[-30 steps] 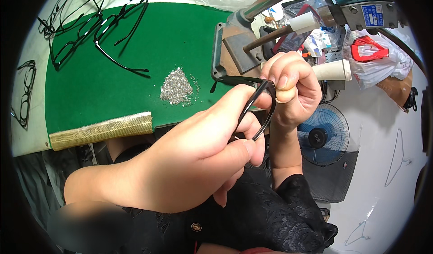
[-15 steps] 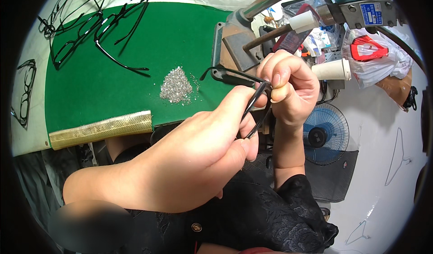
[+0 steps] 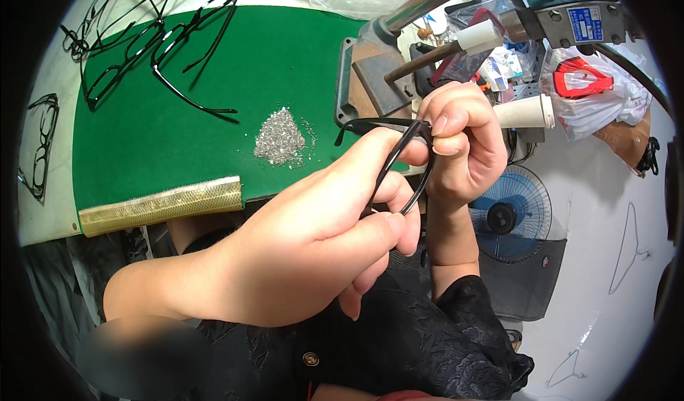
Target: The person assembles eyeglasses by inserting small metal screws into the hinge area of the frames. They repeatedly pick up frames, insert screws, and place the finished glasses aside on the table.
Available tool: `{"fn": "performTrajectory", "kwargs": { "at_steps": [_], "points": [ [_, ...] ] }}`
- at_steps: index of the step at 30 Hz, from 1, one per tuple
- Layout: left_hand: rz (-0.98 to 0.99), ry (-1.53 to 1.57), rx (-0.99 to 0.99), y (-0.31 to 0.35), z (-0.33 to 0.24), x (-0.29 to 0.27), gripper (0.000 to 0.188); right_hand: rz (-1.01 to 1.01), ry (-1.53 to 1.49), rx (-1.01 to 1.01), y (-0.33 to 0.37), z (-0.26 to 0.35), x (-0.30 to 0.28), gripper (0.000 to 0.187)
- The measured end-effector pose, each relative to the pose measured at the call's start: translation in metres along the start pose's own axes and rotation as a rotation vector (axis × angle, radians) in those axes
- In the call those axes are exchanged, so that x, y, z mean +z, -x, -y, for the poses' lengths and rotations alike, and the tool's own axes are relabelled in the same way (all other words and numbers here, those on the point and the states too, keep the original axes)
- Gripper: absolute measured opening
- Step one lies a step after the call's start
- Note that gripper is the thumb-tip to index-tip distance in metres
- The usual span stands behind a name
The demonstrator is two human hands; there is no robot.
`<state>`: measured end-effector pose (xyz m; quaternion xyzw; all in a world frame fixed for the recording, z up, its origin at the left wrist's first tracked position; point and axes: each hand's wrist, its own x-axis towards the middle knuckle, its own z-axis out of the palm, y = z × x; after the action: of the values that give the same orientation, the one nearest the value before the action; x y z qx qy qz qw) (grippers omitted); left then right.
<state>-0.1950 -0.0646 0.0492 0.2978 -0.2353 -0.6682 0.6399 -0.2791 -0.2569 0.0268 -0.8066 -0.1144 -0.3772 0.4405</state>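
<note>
A black eyeglass frame (image 3: 388,166) is held up between my two hands, over the front edge of the green mat. My left hand (image 3: 320,237) has its thumb and fingers closed on the rim. At the frame's far corner, beside the hinge, my right hand (image 3: 467,134) is in a pinch; whether a tiny part sits between its fingertips I cannot tell. One temple arm (image 3: 363,122) sticks out leftward from that corner. Left of my hands, a pile of tiny silvery bits (image 3: 279,139) lies on the mat.
More black eyeglass frames (image 3: 153,59) lie at the mat's far left. A gold mesh strip (image 3: 160,205) runs along the near edge. A metal machine stand (image 3: 370,73) rises behind my hands. To the right are a white cup-like cylinder (image 3: 524,111) and a fan (image 3: 524,216).
The eyeglass frame has turned slightly, showing its rims more openly. My left hand has shifted a little right, and its lower fingers have spread downward.
</note>
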Motion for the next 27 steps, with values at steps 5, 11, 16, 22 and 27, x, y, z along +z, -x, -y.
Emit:
{"fn": "performTrajectory", "kwargs": {
  "at_steps": [5,11,16,22,27],
  "points": [
    [0.003,0.006,-0.002,0.0,0.0,-0.001,0.047,-0.046,0.023,-0.054,0.0,-0.002,0.003,0.017],
    [0.009,0.0,0.006,0.0,0.001,-0.002,0.047,0.019,-0.019,-0.124,-0.006,-0.007,-0.002,0.014],
    [0.0,-0.005,0.014,0.001,0.002,-0.003,0.047,0.081,0.011,-0.165,-0.01,-0.01,-0.004,0.01],
    [-0.017,-0.018,0.039,0.002,0.0,-0.002,0.047,0.04,-0.029,-0.112,-0.008,-0.009,-0.001,0.009],
    [-0.048,-0.115,0.052,0.002,0.001,-0.001,0.048,-0.01,-0.095,-0.05,-0.006,-0.007,0.003,0.012]
  ]
}}
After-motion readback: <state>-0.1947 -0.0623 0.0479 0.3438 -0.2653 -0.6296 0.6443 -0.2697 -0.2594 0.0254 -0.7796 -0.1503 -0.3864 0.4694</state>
